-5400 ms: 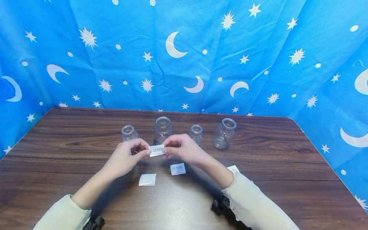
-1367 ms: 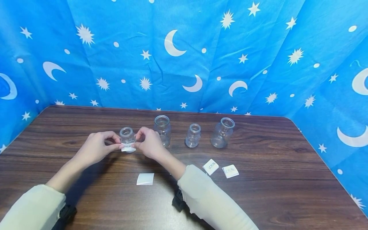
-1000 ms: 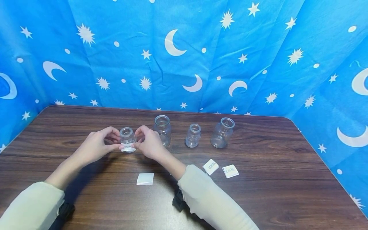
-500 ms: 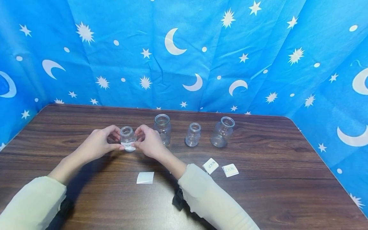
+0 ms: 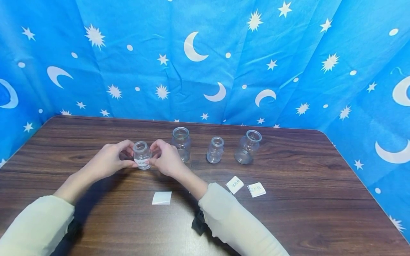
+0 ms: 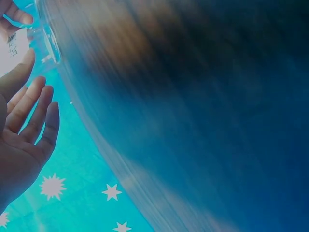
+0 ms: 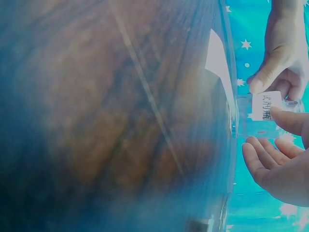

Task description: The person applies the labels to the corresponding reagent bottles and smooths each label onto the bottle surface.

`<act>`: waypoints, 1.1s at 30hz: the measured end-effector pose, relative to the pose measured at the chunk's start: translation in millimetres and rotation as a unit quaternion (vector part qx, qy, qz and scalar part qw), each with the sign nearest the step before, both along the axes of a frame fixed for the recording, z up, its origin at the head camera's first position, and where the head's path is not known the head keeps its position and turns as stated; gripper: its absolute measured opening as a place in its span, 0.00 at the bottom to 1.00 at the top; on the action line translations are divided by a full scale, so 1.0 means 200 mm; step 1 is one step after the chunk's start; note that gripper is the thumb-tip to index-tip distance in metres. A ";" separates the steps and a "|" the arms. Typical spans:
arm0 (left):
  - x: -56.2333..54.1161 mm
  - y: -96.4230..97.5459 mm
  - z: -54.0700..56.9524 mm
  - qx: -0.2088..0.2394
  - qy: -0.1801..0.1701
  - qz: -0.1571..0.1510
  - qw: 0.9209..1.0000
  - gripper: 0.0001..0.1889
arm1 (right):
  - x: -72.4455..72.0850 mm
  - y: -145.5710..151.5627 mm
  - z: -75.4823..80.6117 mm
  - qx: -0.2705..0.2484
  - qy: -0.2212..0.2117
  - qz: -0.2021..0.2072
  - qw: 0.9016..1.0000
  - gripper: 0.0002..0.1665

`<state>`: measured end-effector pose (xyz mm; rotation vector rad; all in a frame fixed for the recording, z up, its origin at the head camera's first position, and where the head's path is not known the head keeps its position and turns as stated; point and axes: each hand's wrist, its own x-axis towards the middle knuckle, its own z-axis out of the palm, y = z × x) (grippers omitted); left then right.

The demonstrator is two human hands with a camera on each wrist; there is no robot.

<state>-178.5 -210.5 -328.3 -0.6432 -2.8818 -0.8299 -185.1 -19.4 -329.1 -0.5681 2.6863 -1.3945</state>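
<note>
A small clear glass jar (image 5: 141, 152) stands upright on the wooden table between the two hands. Across its front lies a white label (image 5: 141, 162) with handwritten dark characters, larger in the right wrist view, where the label (image 7: 266, 104) is seen sideways. My left hand (image 5: 110, 160) is on the jar's left side, its thumb at the label's left edge. In the left wrist view the fingers of the left hand (image 6: 24, 145) spread out fairly straight. From the right, my right hand (image 5: 166, 158) presses the label's other end with its thumb; its fingers extend loosely beside the glass.
A larger jar (image 5: 181, 142) stands just behind the right hand. Farther right are a small jar (image 5: 215, 151) and another large jar (image 5: 248, 147). Two written labels (image 5: 235, 185) (image 5: 256, 190) and a blank white paper piece (image 5: 161, 198) lie nearer the front.
Earlier both hands held the label in the air; then they brought it to the left small jar. Over the last second the thumbs shifted slightly on the label, and the jar barely moved.
</note>
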 end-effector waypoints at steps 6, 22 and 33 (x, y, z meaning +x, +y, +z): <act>-0.02 -0.02 0.01 0.020 -0.016 -0.015 1.000 0.18 | 0.00 0.00 0.00 0.007 0.003 -0.001 1.000 0.17; -0.05 -0.06 0.02 0.034 -0.039 -0.046 0.998 0.17 | 0.01 0.01 0.00 -0.006 0.007 0.001 1.000 0.17; -0.05 -0.05 0.00 0.043 -0.032 -0.035 0.998 0.19 | 0.00 0.01 0.00 0.003 0.006 -0.002 1.000 0.17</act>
